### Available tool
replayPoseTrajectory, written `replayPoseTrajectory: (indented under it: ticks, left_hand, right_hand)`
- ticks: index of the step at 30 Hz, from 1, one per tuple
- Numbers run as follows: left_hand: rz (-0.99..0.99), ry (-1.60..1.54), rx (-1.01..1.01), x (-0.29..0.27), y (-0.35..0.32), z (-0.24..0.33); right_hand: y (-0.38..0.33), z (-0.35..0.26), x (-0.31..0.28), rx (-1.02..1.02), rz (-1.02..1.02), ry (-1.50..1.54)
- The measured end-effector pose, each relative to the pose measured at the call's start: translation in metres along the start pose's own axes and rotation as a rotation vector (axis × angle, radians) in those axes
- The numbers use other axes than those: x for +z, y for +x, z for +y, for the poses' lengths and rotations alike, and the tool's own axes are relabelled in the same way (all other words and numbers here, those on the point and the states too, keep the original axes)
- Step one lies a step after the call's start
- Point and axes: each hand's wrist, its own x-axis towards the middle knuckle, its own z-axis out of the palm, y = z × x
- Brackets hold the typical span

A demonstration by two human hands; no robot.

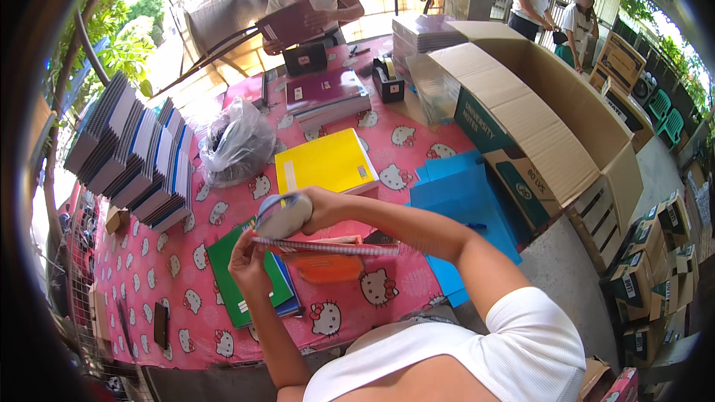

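Hands (287,234) over pink cartoon-print tablecloth (186,283) outdoors

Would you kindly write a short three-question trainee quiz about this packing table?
1. True or false: the left hand grips the spiral notebook held edge-on.
2. What lies flat just beyond the right hand? A) yellow notebook B) tape dispenser C) plastic bag
3. Fill in: the open cardboard box stands at the table's ___ side.

Key: 1 true; 2 A; 3 right.
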Motion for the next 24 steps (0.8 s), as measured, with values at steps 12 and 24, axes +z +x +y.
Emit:
replayPoseTrajectory:
  ticks: [12,24]
  left_hand:
    - [-0.017,0.019,-0.015,-0.001,0.000,-0.004]
    - [-0.116,-0.052,-0.047,0.009,0.003,-0.001]
  right_hand:
    - [0.009,0.016,-0.009,-0.110,-0.062,0.253]
    - [0.005,0.031,-0.008,-0.016,0.067,-0.289]
